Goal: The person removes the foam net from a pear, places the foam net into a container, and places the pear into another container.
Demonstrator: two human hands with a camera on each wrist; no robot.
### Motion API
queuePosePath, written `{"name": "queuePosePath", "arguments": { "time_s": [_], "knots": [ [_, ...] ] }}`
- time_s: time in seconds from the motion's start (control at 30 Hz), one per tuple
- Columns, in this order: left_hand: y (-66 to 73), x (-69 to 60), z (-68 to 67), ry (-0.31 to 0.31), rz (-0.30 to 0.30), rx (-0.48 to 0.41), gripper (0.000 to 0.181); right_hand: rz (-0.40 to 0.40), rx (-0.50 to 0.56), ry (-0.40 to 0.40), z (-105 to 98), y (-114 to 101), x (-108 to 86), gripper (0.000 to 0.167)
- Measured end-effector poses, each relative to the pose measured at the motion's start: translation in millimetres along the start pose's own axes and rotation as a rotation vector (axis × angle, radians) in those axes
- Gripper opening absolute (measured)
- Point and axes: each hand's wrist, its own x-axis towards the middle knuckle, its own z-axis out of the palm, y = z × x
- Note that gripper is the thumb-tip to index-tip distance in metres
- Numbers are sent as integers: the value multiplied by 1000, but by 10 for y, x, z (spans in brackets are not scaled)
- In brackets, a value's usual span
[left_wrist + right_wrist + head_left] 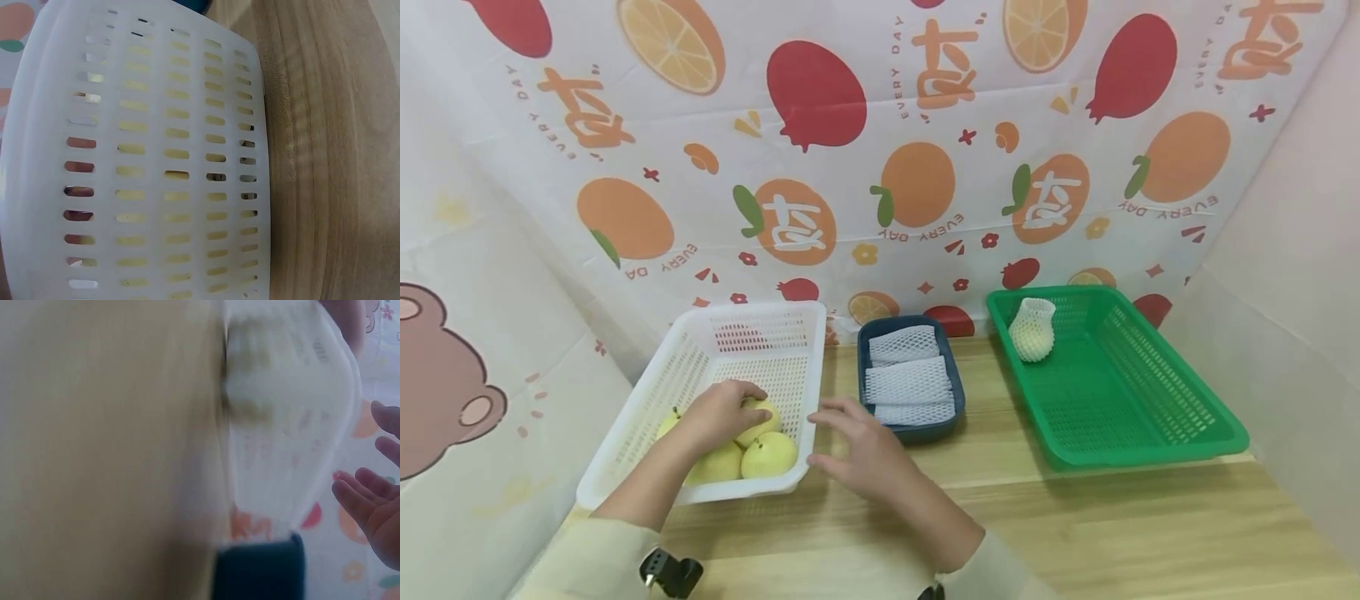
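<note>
In the head view my left hand reaches into a white plastic basket, its fingers and thumb curled round a yellow pear. Several more pears lie at the basket's near end, among them one pear at the right corner; the forearm partly covers the others. Just outside the basket's right rim is my right hand, fingers spread and holding nothing. The right wrist view shows the right hand with its fingers extended. Only the basket's slotted wall and the table appear in the left wrist view.
Right of the white basket stands a dark blue tray holding white foam net sleeves. A green basket at the right contains a pear in a foam net. A fruit-print cloth hangs behind the wooden table.
</note>
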Motion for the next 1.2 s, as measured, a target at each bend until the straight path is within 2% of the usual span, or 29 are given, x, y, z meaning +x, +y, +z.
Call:
{"name": "queuePosePath", "arguments": {
  "time_s": [0.1, 0.23, 0.43, 0.57, 0.63, 0.77, 0.93, 1.07, 1.2],
  "knots": [
    [2, 6, -7, 7, -6, 3, 38, 25, -21, -12, -248, 76, 54, 48],
    [-4, 8, -3, 5, -15, 7, 40, 51, -100, -11, -654, 160, 152, 45],
    [27, 29, -6, 13, -19, 8, 42, -20, -260, 46, -1318, 183, 323, 41],
    [51, 32, -9, 17, -16, 10, 42, -24, -350, 35, -1690, 250, 388, 41],
    [56, 23, 0, 17, -12, 18, 41, 11, -389, 14, -1822, 342, 413, 41],
    [59, -36, 36, 14, -5, 48, 41, 147, -440, -44, -2010, 599, 432, 42],
    [125, -114, 55, 58, -10, 140, 46, 281, -440, -114, -2202, 1002, 414, 42],
    [319, -154, 34, 128, 35, 175, 45, 353, -439, -149, -2324, 1324, 387, 42],
    [579, -170, 46, 229, 137, 217, 43, 412, -439, -162, -2433, 1602, 330, 44]
  ]
}}
